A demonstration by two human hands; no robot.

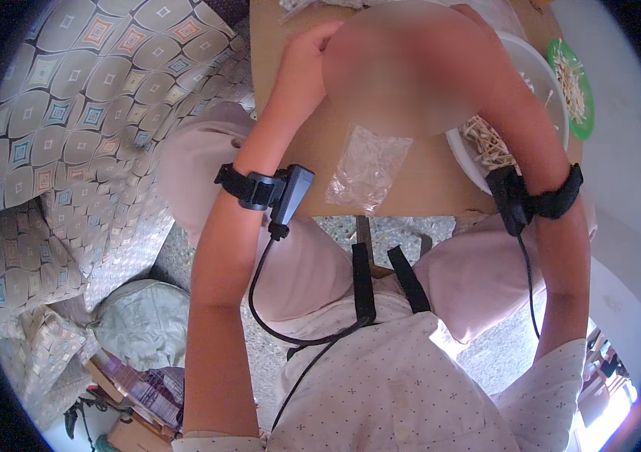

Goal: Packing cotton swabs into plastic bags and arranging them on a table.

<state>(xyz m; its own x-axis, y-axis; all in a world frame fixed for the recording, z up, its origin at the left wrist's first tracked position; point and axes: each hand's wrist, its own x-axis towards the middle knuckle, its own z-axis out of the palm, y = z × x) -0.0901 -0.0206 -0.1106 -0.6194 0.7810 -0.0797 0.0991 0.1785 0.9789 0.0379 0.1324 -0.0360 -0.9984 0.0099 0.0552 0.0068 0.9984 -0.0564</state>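
one crinkled clear plastic bag, flat, empty-looking

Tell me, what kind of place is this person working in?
Most likely a home. A patterned quilted cover lies on furniture to the left, a small wooden table sits over the person's knees, and a white bowl of pale sticks stands by a green plate.

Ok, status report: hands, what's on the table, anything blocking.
Left hand raised over table, grip hidden by blur. Right hand not visible. Clear plastic bag untouched; white bowl of pale sticks at right.
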